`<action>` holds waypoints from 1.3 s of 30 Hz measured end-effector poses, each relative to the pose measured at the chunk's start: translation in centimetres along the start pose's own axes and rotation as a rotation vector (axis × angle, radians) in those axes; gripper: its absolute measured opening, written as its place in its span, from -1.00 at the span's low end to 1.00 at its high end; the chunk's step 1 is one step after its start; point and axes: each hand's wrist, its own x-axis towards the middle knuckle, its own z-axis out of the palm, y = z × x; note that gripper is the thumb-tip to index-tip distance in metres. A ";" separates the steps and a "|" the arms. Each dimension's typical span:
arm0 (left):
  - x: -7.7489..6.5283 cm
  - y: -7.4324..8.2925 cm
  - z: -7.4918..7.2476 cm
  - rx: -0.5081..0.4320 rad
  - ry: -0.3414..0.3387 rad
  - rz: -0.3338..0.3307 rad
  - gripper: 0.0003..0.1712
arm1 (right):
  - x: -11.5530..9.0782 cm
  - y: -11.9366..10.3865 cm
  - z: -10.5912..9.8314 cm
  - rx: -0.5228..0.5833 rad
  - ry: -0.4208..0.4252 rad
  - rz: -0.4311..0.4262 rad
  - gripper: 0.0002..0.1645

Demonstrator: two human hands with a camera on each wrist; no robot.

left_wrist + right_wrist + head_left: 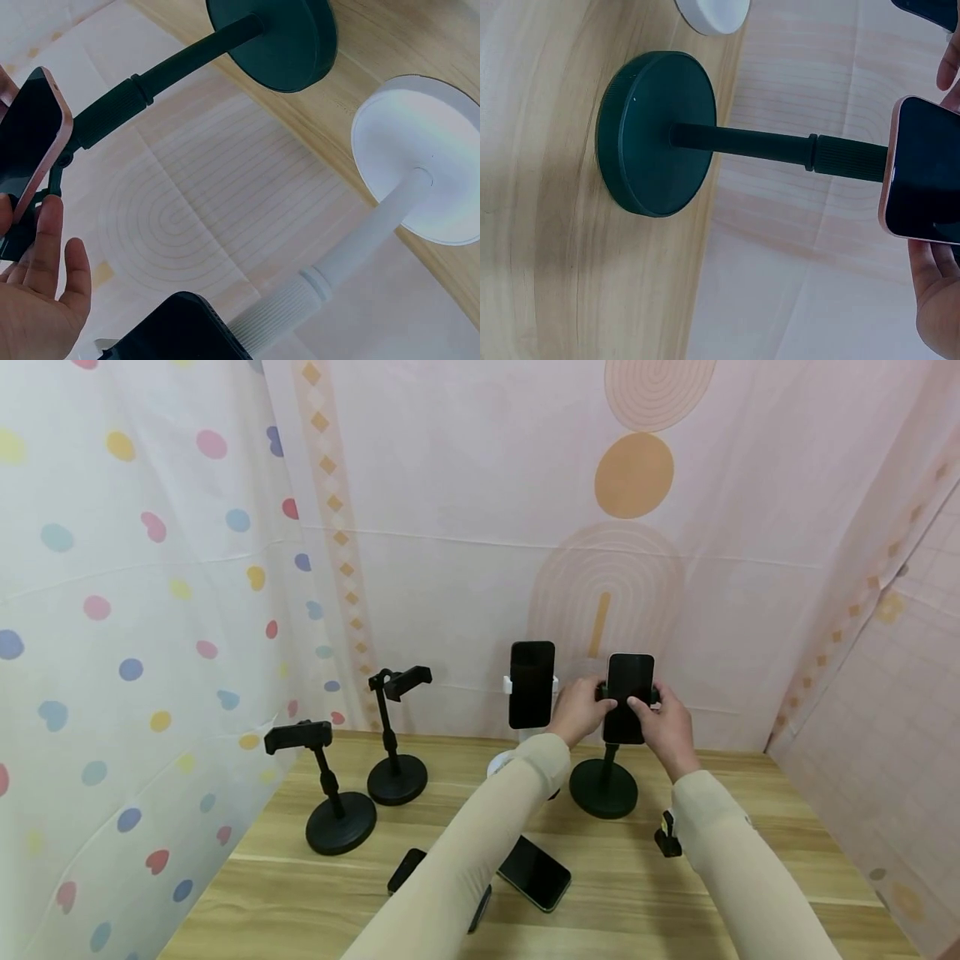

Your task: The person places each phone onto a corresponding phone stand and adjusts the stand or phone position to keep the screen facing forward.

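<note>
Wooden table [615,893], green stand [603,789], phone [628,681] within its holder [19,241], between 2 hands [580,710] [669,728].

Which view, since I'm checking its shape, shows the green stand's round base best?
Right wrist: the green stand's base appears whole and large. Left wrist crops it at the frame's top; head shows it smaller.

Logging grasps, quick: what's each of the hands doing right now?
Left hand: holding one side of the pink-edged, black-screened rectangular phone.
Right hand: holding that phone's opposite side.
</note>
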 end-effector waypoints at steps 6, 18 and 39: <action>-0.1 0.0 0.0 0.005 0.005 -0.024 -0.54 | -0.1 0.0 0.2 -0.013 0.018 -0.003 -0.33; -0.1 0.0 0.0 0.035 0.018 -0.021 -0.57 | -0.3 -0.2 0.4 -0.006 0.010 -0.003 -0.28; -1.0 -0.9 0.3 0.061 0.026 0.016 -0.52 | -1.0 0.2 1.0 -0.032 -0.029 -0.027 -0.15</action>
